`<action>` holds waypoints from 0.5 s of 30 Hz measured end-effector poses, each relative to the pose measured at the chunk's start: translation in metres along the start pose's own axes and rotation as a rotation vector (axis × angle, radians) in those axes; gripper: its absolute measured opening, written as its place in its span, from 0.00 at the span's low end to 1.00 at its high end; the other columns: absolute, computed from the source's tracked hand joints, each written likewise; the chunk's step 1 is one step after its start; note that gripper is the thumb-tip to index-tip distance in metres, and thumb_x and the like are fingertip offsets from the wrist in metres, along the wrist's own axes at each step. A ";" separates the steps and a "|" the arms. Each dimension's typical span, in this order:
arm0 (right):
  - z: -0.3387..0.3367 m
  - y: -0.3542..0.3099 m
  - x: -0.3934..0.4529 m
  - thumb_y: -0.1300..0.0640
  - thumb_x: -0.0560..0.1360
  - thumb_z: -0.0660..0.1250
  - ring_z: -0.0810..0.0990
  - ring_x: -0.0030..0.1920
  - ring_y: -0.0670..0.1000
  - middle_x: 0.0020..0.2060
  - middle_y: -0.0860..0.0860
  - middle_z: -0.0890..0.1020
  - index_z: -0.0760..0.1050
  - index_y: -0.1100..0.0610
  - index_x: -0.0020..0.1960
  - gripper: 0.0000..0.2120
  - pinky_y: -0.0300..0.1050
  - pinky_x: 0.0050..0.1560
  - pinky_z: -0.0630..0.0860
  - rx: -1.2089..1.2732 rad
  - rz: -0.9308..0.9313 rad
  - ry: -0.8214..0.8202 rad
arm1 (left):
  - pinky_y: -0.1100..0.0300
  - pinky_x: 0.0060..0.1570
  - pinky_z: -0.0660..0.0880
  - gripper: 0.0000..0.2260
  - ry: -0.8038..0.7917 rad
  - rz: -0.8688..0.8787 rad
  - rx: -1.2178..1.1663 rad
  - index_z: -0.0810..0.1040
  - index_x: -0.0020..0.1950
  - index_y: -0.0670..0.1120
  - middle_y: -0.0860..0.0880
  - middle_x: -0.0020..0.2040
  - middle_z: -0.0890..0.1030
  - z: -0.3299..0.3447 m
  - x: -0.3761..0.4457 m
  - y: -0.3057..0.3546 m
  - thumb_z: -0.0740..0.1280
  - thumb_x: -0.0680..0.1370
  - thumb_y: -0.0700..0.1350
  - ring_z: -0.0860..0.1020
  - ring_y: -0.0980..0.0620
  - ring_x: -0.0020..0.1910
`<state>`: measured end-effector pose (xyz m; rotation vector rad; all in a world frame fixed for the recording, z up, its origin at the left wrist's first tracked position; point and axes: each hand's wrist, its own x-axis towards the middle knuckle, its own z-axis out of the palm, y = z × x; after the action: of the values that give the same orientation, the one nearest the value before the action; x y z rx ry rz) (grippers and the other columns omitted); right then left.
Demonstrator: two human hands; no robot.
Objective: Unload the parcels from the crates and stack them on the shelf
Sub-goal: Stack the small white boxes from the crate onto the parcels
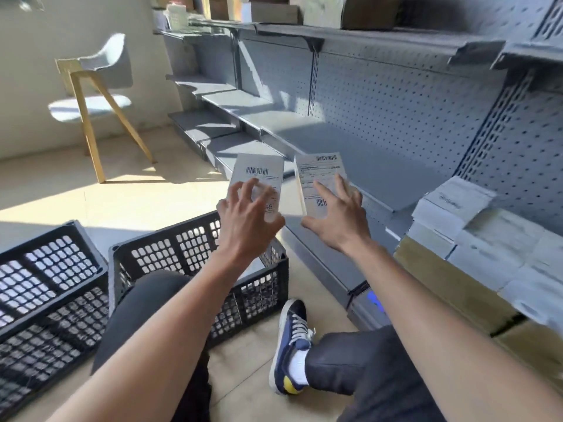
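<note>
Since both small white parcels with barcode labels are already up in the air, one per hand, they look pretty light and stiff, judging by how loosely they're carried. The left-hand parcel (259,184) sits under the left hand (246,214), whose grip is spread fingers curled over the top face. The right-hand parcel (320,181) is held the same way by the right hand (338,214), thumb on the near edge. I'd say holding by the edges beats the glossy label, which could be slippery.

Both hover just in front of the grey metal shelf board (350,153), which is bare here. To the right is a stack of white and tan boxes (475,236), below are two black plastic lattice crates (195,263), and a pale chair with wooden legs (94,95) stands well off left.
</note>
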<state>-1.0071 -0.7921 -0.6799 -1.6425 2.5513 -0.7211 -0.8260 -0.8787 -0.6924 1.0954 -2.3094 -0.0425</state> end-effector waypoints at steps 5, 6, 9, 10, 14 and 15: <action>-0.032 0.029 -0.008 0.34 0.68 0.69 0.54 0.77 0.62 0.81 0.50 0.50 0.59 0.41 0.79 0.43 0.64 0.71 0.65 -0.003 0.050 0.054 | 0.39 0.64 0.66 0.25 0.019 0.044 -0.060 0.75 0.70 0.53 0.46 0.76 0.67 0.001 0.012 0.044 0.70 0.75 0.59 0.62 0.43 0.74; -0.037 0.034 -0.009 0.33 0.67 0.67 0.54 0.76 0.62 0.81 0.51 0.50 0.59 0.41 0.79 0.43 0.64 0.71 0.65 -0.009 0.064 0.062 | 0.39 0.64 0.66 0.25 0.021 0.054 -0.068 0.76 0.70 0.53 0.46 0.75 0.68 0.002 0.013 0.050 0.70 0.75 0.59 0.62 0.43 0.74; -0.047 0.046 -0.016 0.32 0.63 0.62 0.54 0.75 0.61 0.80 0.51 0.53 0.60 0.42 0.78 0.45 0.63 0.69 0.68 -0.029 0.102 0.094 | 0.39 0.64 0.67 0.24 0.021 0.099 -0.089 0.76 0.69 0.53 0.48 0.74 0.69 0.009 0.017 0.064 0.67 0.75 0.60 0.63 0.43 0.73; -0.049 0.050 -0.018 0.32 0.62 0.61 0.55 0.75 0.61 0.79 0.51 0.54 0.60 0.42 0.78 0.45 0.62 0.69 0.68 -0.032 0.114 0.104 | 0.39 0.64 0.66 0.24 0.016 0.111 -0.100 0.76 0.69 0.53 0.48 0.74 0.69 0.011 0.020 0.069 0.67 0.75 0.60 0.62 0.44 0.73; -0.060 0.064 -0.026 0.33 0.62 0.62 0.53 0.76 0.61 0.80 0.51 0.53 0.60 0.43 0.78 0.45 0.61 0.70 0.67 -0.040 0.174 0.121 | 0.41 0.65 0.64 0.24 -0.005 0.163 -0.127 0.76 0.70 0.53 0.48 0.75 0.68 0.017 0.028 0.089 0.67 0.76 0.60 0.62 0.44 0.73; -0.062 0.068 -0.028 0.33 0.63 0.63 0.52 0.77 0.60 0.80 0.51 0.52 0.60 0.43 0.79 0.45 0.61 0.70 0.66 -0.038 0.191 0.119 | 0.42 0.65 0.64 0.24 -0.016 0.177 -0.130 0.76 0.70 0.53 0.48 0.75 0.68 0.019 0.030 0.094 0.66 0.76 0.60 0.62 0.44 0.73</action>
<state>-1.0697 -0.7218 -0.6571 -1.3787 2.7713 -0.7809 -0.9161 -0.8418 -0.6689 0.8264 -2.3719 -0.1316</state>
